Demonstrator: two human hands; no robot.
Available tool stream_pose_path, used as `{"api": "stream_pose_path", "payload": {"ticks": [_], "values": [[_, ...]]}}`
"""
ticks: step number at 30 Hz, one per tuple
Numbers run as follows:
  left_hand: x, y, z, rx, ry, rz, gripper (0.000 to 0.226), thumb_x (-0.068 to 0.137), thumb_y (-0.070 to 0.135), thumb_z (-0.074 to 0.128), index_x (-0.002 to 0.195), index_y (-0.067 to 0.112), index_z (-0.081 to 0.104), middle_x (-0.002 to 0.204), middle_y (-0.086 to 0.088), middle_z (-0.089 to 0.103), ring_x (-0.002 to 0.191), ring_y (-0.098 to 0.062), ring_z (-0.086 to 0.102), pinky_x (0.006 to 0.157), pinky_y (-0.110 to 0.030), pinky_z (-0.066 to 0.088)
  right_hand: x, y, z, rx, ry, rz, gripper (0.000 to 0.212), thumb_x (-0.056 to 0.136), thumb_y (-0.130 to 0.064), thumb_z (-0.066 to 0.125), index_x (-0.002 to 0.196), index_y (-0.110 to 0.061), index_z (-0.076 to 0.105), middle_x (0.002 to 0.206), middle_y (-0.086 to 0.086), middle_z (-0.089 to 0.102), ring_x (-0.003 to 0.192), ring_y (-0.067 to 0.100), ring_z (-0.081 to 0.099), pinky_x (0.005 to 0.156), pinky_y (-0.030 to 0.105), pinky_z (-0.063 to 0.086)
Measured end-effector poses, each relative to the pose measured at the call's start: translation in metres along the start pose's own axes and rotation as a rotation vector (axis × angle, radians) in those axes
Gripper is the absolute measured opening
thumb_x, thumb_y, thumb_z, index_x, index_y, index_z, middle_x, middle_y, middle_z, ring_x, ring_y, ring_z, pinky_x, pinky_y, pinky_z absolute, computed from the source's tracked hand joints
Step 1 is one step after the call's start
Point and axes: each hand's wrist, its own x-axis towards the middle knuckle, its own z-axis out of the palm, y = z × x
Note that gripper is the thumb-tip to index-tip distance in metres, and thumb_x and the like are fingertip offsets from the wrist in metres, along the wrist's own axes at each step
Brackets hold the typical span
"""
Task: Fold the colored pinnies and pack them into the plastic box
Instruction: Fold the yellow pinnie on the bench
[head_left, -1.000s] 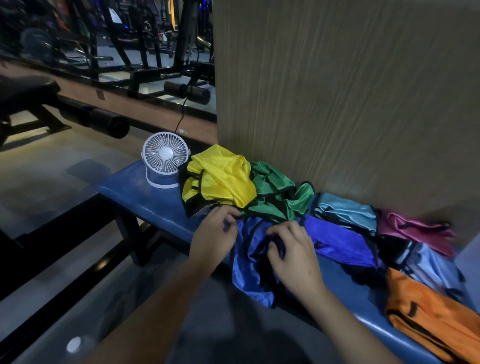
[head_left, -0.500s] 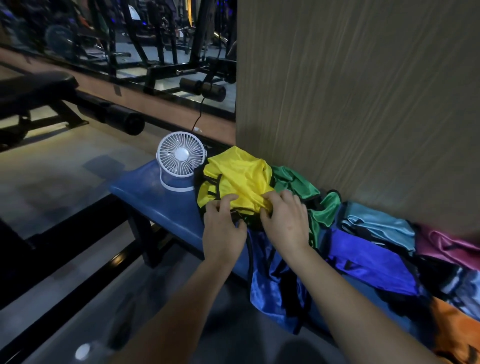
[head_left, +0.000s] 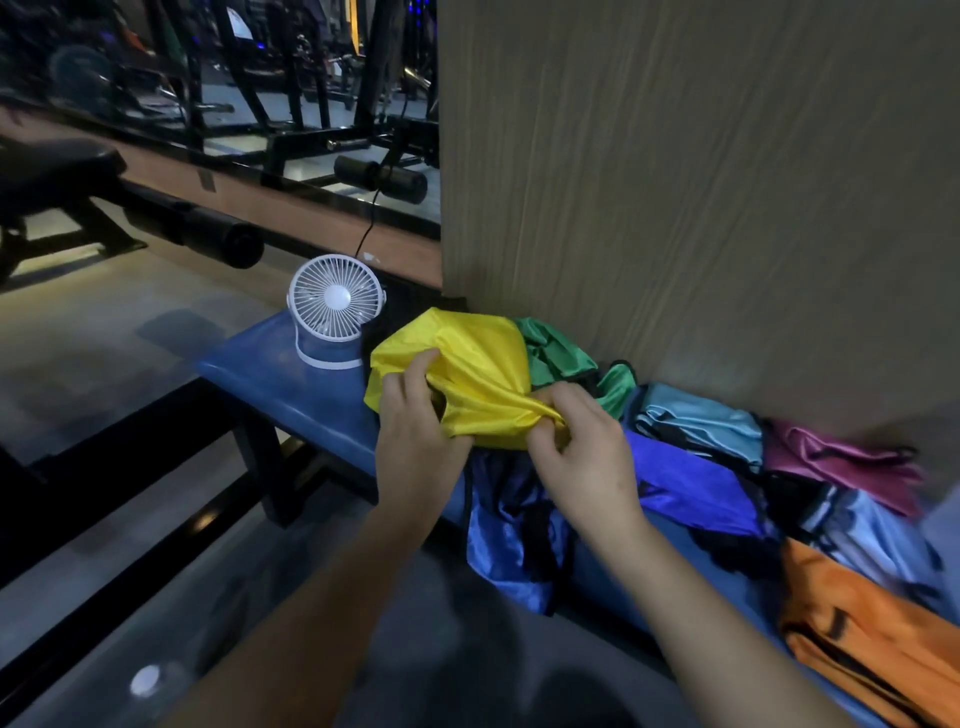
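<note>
A crumpled yellow pinny lies on the blue bench. My left hand grips its left front part, and my right hand pinches its lower right edge. Behind it sits a green pinny. A blue pinny hangs over the bench's front edge below my hands. To the right lie purple, light blue, pink, pale blue and orange pinnies. No plastic box is in view.
A small white fan stands on the bench's left end, close to the yellow pinny. A wood-grain wall rises right behind the bench. Black gym machines and a padded bench stand on the floor at the left.
Both hands left the blue pinny, moved up to the yellow one and took hold of it. The yellow fabric now bunches between my fingers and is pulled toward me.
</note>
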Motion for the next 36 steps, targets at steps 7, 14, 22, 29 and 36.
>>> {"api": "stream_pose_path", "payload": {"ticks": [7,14,22,29,36], "values": [[-0.03,0.017,-0.024,0.282,-0.013,0.324,0.065,0.061,0.004,0.074,0.123,0.024,0.064,0.107,-0.005,0.041,0.098,-0.027,0.044,0.081,-0.044,0.048,-0.052,-0.023,-0.065,0.092,0.066,0.112,0.003,0.08,-0.02,0.047,0.079,-0.021,0.049,0.06,0.0,0.045,0.055,0.01,0.042,0.055,0.036,0.038],[-0.068,0.046,-0.046,0.086,-0.451,0.322,0.042,0.076,-0.006,0.067,0.099,0.028,0.06,0.1,0.015,0.06,0.092,-0.009,0.06,0.076,-0.03,0.049,-0.09,-0.044,-0.137,0.23,0.181,0.206,0.011,0.086,-0.015,0.047,0.084,-0.022,0.056,0.068,0.0,0.053,0.063,0.012,0.049,0.061,0.036,0.045],[-0.118,0.106,-0.059,-0.277,-0.887,0.132,0.011,0.089,0.018,0.074,0.087,0.018,0.063,0.074,0.002,0.065,0.066,-0.004,0.059,0.059,-0.019,0.041,-0.126,-0.039,-0.199,0.142,0.385,0.289,0.011,0.095,-0.004,0.054,0.096,-0.013,0.06,0.081,-0.003,0.059,0.069,-0.002,0.049,0.064,0.013,0.039],[-0.125,0.126,-0.02,-0.341,-0.983,0.06,0.007,0.093,0.014,0.069,0.09,0.018,0.064,0.081,0.004,0.066,0.076,-0.01,0.064,0.07,-0.027,0.046,-0.148,0.003,-0.222,-0.044,0.272,0.425,0.014,0.093,-0.013,0.054,0.089,-0.027,0.054,0.071,-0.005,0.056,0.064,0.007,0.051,0.064,0.037,0.045],[-0.128,0.152,0.017,-0.484,-0.914,-0.121,0.006,0.095,0.012,0.061,0.097,0.015,0.066,0.088,0.001,0.072,0.08,-0.015,0.068,0.075,-0.03,0.053,-0.161,0.038,-0.213,-0.136,0.168,0.534,0.019,0.086,-0.017,0.057,0.102,-0.027,0.056,0.09,-0.002,0.065,0.084,0.02,0.061,0.076,0.038,0.051]]}}
